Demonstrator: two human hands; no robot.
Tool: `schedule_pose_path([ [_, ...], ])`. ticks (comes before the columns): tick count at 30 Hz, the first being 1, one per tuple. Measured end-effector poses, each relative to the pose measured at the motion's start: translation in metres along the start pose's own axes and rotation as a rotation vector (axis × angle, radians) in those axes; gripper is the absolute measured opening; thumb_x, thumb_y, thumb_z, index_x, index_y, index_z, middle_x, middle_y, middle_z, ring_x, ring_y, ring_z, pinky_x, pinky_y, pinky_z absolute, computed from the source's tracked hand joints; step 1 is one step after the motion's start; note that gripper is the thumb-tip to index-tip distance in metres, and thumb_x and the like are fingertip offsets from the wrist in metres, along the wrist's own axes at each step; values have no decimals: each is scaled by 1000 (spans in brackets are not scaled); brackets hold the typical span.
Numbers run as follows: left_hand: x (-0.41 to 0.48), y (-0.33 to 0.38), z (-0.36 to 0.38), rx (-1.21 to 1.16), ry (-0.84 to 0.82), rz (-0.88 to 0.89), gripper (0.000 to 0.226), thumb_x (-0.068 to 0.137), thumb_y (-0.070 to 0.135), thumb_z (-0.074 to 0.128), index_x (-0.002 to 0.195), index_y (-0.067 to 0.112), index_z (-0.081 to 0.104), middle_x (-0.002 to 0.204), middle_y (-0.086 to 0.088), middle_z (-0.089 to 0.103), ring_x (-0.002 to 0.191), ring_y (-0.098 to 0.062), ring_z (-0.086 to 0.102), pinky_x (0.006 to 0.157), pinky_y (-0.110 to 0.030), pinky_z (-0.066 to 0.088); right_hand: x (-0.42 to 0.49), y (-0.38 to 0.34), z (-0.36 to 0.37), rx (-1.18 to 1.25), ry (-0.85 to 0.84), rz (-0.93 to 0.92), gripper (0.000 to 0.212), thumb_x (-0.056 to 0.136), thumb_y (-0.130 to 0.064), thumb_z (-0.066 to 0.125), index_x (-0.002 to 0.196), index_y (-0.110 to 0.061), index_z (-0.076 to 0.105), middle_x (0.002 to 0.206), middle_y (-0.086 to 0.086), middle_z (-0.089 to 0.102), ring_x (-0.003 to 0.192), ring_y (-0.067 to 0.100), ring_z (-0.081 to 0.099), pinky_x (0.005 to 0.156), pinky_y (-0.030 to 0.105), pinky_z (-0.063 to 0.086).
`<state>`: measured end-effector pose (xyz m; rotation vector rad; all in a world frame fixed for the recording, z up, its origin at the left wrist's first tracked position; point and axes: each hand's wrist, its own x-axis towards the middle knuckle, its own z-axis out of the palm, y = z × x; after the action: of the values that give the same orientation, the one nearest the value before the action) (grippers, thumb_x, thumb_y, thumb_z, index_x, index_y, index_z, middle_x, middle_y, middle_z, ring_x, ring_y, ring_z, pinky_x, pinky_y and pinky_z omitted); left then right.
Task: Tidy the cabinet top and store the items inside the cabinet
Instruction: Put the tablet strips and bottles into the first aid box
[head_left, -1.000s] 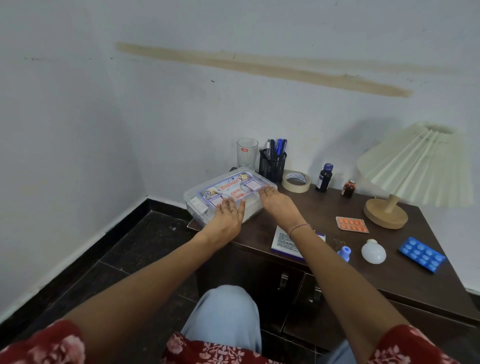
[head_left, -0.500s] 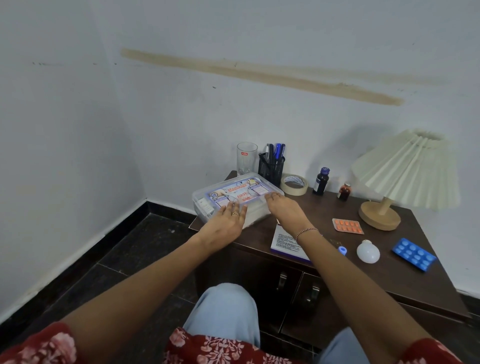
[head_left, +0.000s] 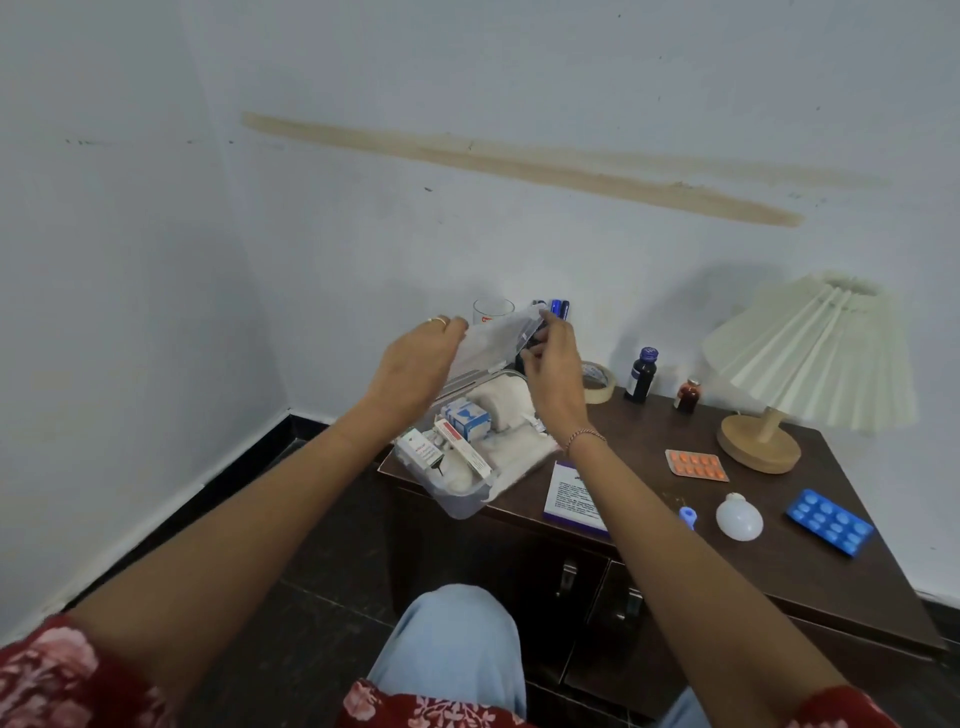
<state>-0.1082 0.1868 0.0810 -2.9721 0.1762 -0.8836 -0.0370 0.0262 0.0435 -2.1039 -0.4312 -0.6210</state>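
A dark wooden cabinet (head_left: 779, 587) stands in a room corner, seen from above by the person seated before it. Its two doors, below the grip, are closed.

At the left end of the worktop sits a clear plastic first-aid box (head_left: 462, 506). Half a second ago its lid (head_left: 493, 338) lay flat and shut under both palms. Now the lid is raised and tilted back above the box. The left hand (head_left: 415, 364) pinches the lid's left edge and the right hand (head_left: 553, 364) pinches its right corner, so each grip is closed on the lid.

Directly beneath the grip, the opened box shows a white gauze roll (head_left: 501, 402) and several small cartons (head_left: 467, 418).

To the right of the grip and nearer the person, loose on the worktop, lie:
- a printed leaflet (head_left: 574, 496)
- a blue blister pack (head_left: 829, 521)
- an orange blister pack (head_left: 696, 464)
- a white bulb (head_left: 738, 517)

A dark bottle (head_left: 642, 375) stands level with the grip by the wall.

Opening the box probably means the loose medicines go into it first. Nothing is stored inside the cabinet yet, so the task looks barely begun.
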Motion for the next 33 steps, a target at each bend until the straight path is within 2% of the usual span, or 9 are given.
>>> schedule_pose_path([
  [3,12,-15,-5,59,19,-34,35,89,-4,48,121,10,52,117,-8,54,108,-25,52,71,-37,51,-16,-1,23,11,-85,-15,52,90,-2,55,138,-9,38,127,10,47,109,19,54,95,28,48],
  [6,20,-25,-5,138,2,-52,34,88,-6,49,119,8,53,118,-8,53,110,-24,49,68,-33,48,-28,4,48,-132,-263,-102,39,92,-5,54,131,-8,50,131,9,48,119,21,51,103,27,40],
  [9,23,-33,-1,189,-5,-61,41,82,-13,50,119,6,52,117,-11,53,107,-26,49,66,-31,45,-23,5,68,-290,-391,-226,42,92,3,49,133,-6,50,135,11,49,125,24,46,107,27,33],
  [12,24,-38,4,244,-7,-58,44,80,-11,52,120,7,50,117,-10,52,106,-25,49,68,-31,44,-8,7,79,-454,-481,-335,53,86,13,48,135,-6,48,134,14,50,124,28,44,107,31,34],
  [16,27,-42,11,265,15,-76,44,79,-10,51,120,7,50,119,-10,52,104,-25,50,70,-31,45,11,13,86,-634,-586,-429,46,82,14,50,124,-4,57,123,15,55,116,30,49,100,35,42],
  [22,28,-48,21,371,109,-124,40,74,-1,59,112,12,59,124,-7,54,109,-24,53,82,-34,43,19,18,91,-719,-611,-514,42,82,10,56,121,-6,56,118,12,58,112,29,54,88,38,50],
  [28,28,-51,28,421,123,-132,38,73,6,59,110,13,62,114,-5,58,107,-23,54,95,-45,39,18,22,96,-754,-622,-549,36,84,8,54,119,-3,54,118,15,57,108,31,58,89,40,51],
  [30,26,-51,31,455,131,-148,41,74,10,61,115,13,59,121,-6,55,115,-23,51,102,-51,35,17,23,96,-749,-625,-544,37,84,8,53,119,-2,54,120,16,57,108,32,58,91,40,50],
  [33,20,-47,37,480,191,-110,53,71,6,61,124,8,56,137,-11,47,133,-29,40,108,-64,19,18,23,98,-744,-641,-547,37,85,9,51,120,-1,53,121,16,56,110,31,57,94,38,47],
])
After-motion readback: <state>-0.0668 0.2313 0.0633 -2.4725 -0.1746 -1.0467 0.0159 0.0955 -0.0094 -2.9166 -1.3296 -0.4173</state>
